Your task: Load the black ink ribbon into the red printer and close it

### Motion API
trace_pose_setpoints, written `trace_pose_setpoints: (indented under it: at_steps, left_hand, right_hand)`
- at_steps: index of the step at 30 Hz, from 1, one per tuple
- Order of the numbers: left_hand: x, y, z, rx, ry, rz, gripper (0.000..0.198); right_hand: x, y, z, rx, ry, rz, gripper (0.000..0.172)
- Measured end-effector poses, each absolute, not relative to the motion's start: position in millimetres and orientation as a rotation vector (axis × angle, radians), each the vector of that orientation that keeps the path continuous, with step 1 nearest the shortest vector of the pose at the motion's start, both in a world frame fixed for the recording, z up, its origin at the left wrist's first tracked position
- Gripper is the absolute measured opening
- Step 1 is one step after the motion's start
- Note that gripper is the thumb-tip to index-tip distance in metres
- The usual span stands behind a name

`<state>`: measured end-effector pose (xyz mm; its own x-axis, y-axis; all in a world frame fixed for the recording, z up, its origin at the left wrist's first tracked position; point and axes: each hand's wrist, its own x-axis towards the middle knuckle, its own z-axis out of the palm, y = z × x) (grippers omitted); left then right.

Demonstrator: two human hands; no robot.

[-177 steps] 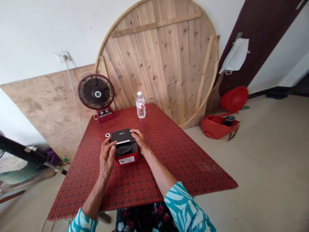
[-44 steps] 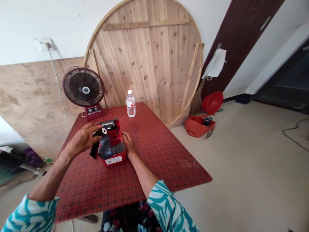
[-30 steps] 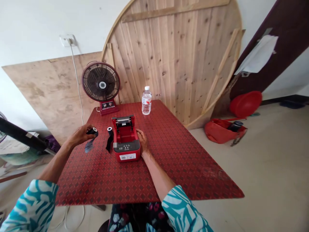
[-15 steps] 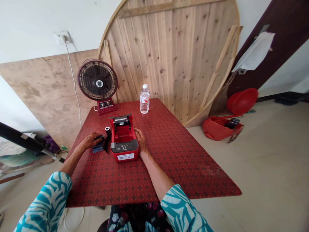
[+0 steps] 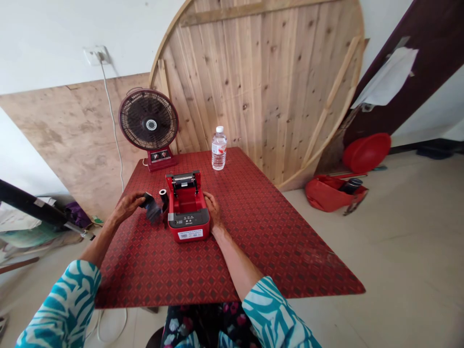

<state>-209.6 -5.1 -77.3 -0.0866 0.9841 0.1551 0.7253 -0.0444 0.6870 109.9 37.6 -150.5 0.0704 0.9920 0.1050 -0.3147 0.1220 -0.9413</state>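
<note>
A small red printer [image 5: 188, 212] sits on the red patterned table [image 5: 253, 232] with its lid open and its inner bay bare. My right hand [image 5: 213, 210] rests against the printer's right side, fingers curled on its edge. My left hand [image 5: 128, 205] hovers just left of the printer and grips a black ribbon roll [image 5: 151, 209] with a loose dark strip hanging off it. A second small black roll with a white core [image 5: 163, 195] stands on the table between that hand and the printer.
A red desk fan [image 5: 149, 126] and a water bottle [image 5: 219, 154] stand at the table's far edge. A big round wooden board [image 5: 261, 87] leans on the wall behind. A red bag [image 5: 333, 193] and red basin [image 5: 366, 152] lie on the floor to the right.
The printer lid was opened and my left hand lifted a black roll out. It carried the roll left, down to the table, and now holds it slightly raised beside the printer.
</note>
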Motion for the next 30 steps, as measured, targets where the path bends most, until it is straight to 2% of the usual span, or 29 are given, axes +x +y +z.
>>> trace_pose_setpoints:
  at_steps: [3,12,16,21,30]
  left_hand:
    - [-216.2,-4.8,-79.5,1.767,1.789,0.945,0.068]
    - [-214.8,-9.9,-80.4,1.535,1.679,1.086,0.066]
    - [-216.3,-6.3,-96.9,1.479,1.634,1.184,0.068]
    - [-213.6,-3.3,-116.9,1.479,1.664,1.275,0.061]
    - [-204.8,-12.8,-95.9,1.601,1.789,1.118,0.071]
  right_hand:
    - [109.9,36.8,-148.9,-0.911,-0.979,1.226,0.035]
    - [110.6,34.8,-145.8,-0.910,-0.976,1.228,0.034]
    - [111.5,33.9,-144.4,-0.912,-0.979,1.232,0.033]
    - [111.6,34.0,-144.5,-0.920,-0.993,1.227,0.034]
    - [111.2,33.5,-145.6,-0.906,-0.999,1.244,0.036]
